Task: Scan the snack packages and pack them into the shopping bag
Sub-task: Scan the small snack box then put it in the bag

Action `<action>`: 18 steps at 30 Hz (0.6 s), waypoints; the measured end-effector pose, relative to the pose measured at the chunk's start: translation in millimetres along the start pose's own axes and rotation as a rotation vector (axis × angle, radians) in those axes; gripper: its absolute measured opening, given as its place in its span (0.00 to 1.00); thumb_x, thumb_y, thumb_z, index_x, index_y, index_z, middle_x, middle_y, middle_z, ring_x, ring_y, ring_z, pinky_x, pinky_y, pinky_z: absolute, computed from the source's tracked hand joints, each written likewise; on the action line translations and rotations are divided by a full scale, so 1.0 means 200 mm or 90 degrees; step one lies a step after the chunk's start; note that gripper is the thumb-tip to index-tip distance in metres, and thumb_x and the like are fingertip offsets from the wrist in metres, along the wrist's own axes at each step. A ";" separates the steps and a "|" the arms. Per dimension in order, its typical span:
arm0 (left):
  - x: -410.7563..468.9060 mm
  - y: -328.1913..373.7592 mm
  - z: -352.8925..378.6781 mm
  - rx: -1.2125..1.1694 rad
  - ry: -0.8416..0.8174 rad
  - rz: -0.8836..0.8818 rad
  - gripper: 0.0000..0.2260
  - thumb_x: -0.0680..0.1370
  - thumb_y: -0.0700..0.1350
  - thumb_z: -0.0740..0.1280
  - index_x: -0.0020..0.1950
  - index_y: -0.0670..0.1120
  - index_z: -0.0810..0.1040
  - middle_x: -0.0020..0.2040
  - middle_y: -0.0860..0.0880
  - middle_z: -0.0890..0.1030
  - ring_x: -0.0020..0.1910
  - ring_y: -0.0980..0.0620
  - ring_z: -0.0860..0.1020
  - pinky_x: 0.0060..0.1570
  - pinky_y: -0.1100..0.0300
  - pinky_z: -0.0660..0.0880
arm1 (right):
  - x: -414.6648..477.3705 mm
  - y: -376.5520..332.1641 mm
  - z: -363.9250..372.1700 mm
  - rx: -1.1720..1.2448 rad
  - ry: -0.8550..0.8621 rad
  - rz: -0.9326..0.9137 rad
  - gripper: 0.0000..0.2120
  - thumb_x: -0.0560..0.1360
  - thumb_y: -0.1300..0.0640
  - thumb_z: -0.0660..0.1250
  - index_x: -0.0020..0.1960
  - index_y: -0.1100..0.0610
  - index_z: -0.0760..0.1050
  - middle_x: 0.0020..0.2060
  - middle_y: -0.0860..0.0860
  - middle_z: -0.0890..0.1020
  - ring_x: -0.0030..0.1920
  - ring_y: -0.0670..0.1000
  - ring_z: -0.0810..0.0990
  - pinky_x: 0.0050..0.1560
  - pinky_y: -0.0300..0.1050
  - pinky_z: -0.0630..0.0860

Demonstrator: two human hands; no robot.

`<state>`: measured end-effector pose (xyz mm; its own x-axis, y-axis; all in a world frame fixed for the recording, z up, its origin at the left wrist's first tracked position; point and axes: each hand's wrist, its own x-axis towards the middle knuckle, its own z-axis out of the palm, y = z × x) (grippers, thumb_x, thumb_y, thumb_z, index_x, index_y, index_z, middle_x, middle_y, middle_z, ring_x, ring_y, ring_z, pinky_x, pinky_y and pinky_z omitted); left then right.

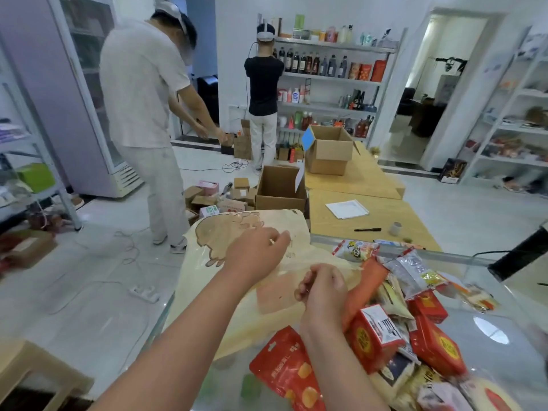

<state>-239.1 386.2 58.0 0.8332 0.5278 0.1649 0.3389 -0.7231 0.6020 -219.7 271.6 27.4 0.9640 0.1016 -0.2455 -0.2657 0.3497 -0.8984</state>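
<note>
- White-walled shop room with tiled floor: stocked shelf (329, 75) of bottles on the far wall, purple-sided fridge (77, 93) at left, two people wearing headsets standing with backs turned.
- Two pale wooden benches beyond the near edge, carrying an open cardboard box (327, 151), a second open box (280, 188) just beside them on the floor, a white notepad (347, 208) and a black pen (367, 229).
- Glass table (492, 330) in the foreground, holding the goods.
- Cream shopping bag (237, 310) with a brown cartoon print, lying across the left end of the table, mouth region under both hands, partly draped over the edge.
- Heap of snack packages (409, 315) at right on the table, touching the bag: red boxes, silver and white pouches, an orange packet.
- Red snack pouch (284, 369) lying flat near the bottom edge, just beside the right forearm.
- Left hand (255, 253) over the printed side of the bag, fingers bent, fingertips on the bag material; grip looks like a pinch of the plastic, though blur hides the contact.
- Right hand (323, 289) lower and to the right, fingers curled in on the bag's edge; grip pinching the thin plastic.
</note>
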 end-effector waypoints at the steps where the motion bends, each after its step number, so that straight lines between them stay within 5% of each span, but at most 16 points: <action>1: 0.00 0.04 0.04 -0.002 -0.025 0.003 0.20 0.80 0.59 0.54 0.45 0.50 0.81 0.42 0.52 0.82 0.44 0.51 0.78 0.45 0.54 0.77 | -0.01 -0.04 -0.04 -0.007 0.001 -0.022 0.12 0.77 0.67 0.53 0.37 0.59 0.68 0.25 0.51 0.69 0.22 0.48 0.64 0.25 0.41 0.62; 9: -0.01 0.44 0.38 -0.113 -0.080 0.100 0.17 0.80 0.53 0.56 0.42 0.47 0.80 0.38 0.48 0.81 0.41 0.48 0.78 0.38 0.54 0.73 | 0.16 -0.36 -0.42 -0.116 0.039 -0.183 0.12 0.79 0.65 0.55 0.39 0.59 0.71 0.25 0.49 0.72 0.23 0.47 0.65 0.23 0.38 0.61; 14: 0.03 0.70 0.63 -0.086 -0.162 0.109 0.16 0.80 0.52 0.55 0.39 0.48 0.74 0.39 0.49 0.79 0.41 0.48 0.76 0.37 0.56 0.70 | 0.50 -0.47 -0.77 -0.217 0.090 -0.131 0.08 0.78 0.61 0.59 0.40 0.56 0.71 0.30 0.52 0.75 0.26 0.50 0.67 0.27 0.42 0.63; 18: 0.09 0.84 0.81 -0.062 -0.195 0.057 0.15 0.81 0.54 0.54 0.48 0.49 0.78 0.42 0.49 0.80 0.44 0.48 0.77 0.42 0.58 0.72 | 0.88 -0.43 -1.06 -0.311 0.121 -0.043 0.07 0.75 0.56 0.62 0.49 0.57 0.76 0.36 0.56 0.80 0.33 0.56 0.76 0.32 0.45 0.72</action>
<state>-95.6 202.1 34.7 0.9553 0.2955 -0.0130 0.2278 -0.7069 0.6696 -26.1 61.5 -14.8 0.9750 -0.0925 -0.2020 -0.2130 -0.1304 -0.9683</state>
